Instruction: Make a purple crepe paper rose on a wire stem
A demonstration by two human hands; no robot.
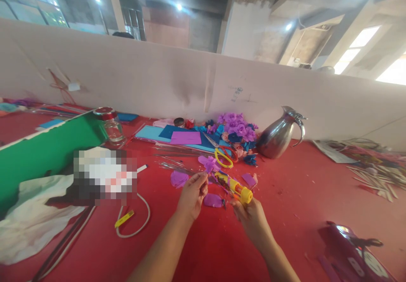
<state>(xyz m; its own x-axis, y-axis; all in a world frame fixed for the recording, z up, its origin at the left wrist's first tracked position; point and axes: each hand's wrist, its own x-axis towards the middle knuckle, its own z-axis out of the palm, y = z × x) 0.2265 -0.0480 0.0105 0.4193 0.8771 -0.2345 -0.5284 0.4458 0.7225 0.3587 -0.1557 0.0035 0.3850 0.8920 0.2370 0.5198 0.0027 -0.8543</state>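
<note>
My left hand (192, 193) pinches a purple paper flower (208, 163) low down, its petals spread above the fingertips. In my right hand (253, 220) is a yellow glue gun (236, 187) with orange parts, its front pointing left towards the flower. The gun's front end looks dark and smeared; I cannot tell whether it touches the flower. Around the hands lie loose purple paper petals (179, 179), another purple piece (213, 200) between my wrists, and a small purple square (249, 180). Scissors (223, 157) with yellow and red handles rest just beyond.
Behind are blue and purple paper sheets (186, 138), thin wires (174, 165), a heap of paper flowers (236, 127) and a steel jug (277, 136). A glass jar (112, 130) stands left, near a green panel (47, 159). A dark red power strip (358, 252) lies front right.
</note>
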